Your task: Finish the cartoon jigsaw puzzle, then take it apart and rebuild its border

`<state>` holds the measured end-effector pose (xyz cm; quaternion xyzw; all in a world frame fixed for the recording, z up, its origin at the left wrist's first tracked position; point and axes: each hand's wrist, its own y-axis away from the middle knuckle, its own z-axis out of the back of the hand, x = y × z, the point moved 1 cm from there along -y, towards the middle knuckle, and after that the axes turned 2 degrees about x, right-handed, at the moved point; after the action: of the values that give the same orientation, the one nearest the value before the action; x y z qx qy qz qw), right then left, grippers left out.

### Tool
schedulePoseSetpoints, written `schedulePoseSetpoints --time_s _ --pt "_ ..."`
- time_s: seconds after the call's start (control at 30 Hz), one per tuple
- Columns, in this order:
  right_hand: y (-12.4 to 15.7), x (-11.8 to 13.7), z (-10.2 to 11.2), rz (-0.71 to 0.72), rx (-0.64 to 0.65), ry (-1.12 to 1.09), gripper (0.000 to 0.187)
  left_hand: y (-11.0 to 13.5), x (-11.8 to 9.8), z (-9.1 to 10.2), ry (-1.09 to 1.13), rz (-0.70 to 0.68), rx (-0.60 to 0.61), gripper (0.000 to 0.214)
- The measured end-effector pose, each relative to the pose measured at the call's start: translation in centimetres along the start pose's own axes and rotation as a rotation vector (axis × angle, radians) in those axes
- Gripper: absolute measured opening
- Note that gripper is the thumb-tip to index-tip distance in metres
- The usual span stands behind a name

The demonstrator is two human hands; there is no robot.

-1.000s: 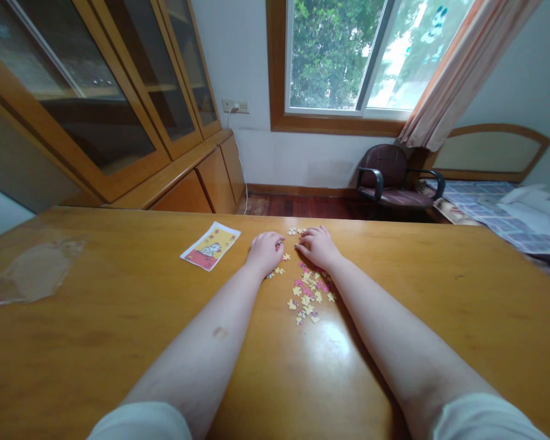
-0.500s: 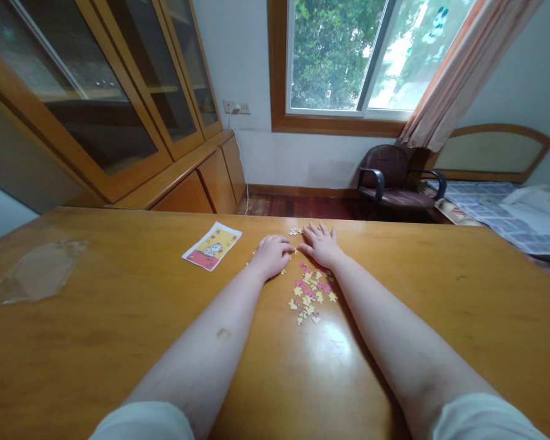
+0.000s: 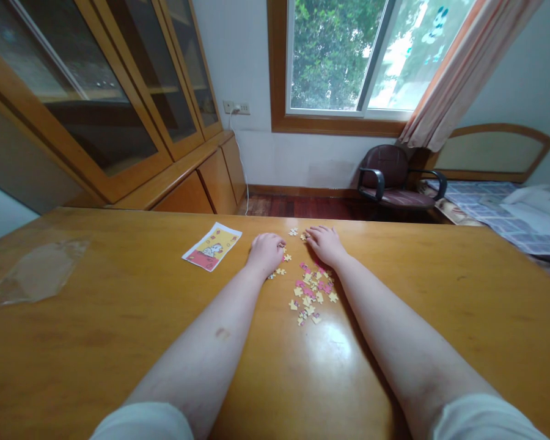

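Note:
My left hand [image 3: 266,252] is palm down on the desk, its fingers loosely bent over small jigsaw pieces [image 3: 286,257]; pieces show at its fingertips and beside its wrist. My right hand [image 3: 324,244] lies palm down with its fingers stretched forward and slightly bent, touching a pale yellow puzzle piece [image 3: 304,237] at the fingertips. Between the forearms spreads a loose pile of yellow and pink puzzle pieces [image 3: 309,296]. A small whitish cluster of pieces [image 3: 293,231] sits between the hands, towards the far edge. What is under my left palm is hidden.
A picture card [image 3: 212,246] with a white cartoon animal lies left of my left hand. Clear plastic wrap [image 3: 41,269] rests on the wooden desk [image 3: 142,318] at far left. Beyond the desk stand a glass-fronted cabinet [image 3: 178,143], an armchair [image 3: 392,177] and a bed [image 3: 499,205].
My left hand has drawn slightly left and bent its fingers, uncovering pieces along its right side. My right hand has shifted slightly right, its fingers less spread.

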<state>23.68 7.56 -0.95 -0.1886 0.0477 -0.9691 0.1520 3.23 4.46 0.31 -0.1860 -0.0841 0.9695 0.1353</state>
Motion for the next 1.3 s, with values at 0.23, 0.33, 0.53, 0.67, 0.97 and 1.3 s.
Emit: schedulePoseSetpoints --time_s 0.23,0.33,0.53,0.67,0.97,1.3 --pt "0.1 0.3 0.0 0.198 0.098 -0.072 0.023 0.2 -0.2 -0.1 0.022 -0.102 0.019 0.035" --pt "0.0 0.2 0.0 0.203 0.085 -0.122 0.025 0.4 -0.5 -0.4 0.013 -0.18 0.088 0.038" --pt "-0.2 -0.3 0.0 0.185 0.073 -0.134 0.027 0.6 -0.7 -0.5 -0.017 -0.205 0.206 0.038" --pt "-0.3 -0.4 0.0 0.166 0.046 -0.114 0.023 0.6 -0.7 -0.4 0.017 -0.271 0.211 0.034" --pt "-0.5 0.0 0.1 0.133 0.041 0.04 0.017 0.3 -0.6 -0.1 0.085 -0.263 0.063 0.034" --pt "-0.1 1.7 -0.5 0.155 0.009 -0.002 0.013 0.2 -0.1 -0.6 0.019 -0.147 0.051 0.037"
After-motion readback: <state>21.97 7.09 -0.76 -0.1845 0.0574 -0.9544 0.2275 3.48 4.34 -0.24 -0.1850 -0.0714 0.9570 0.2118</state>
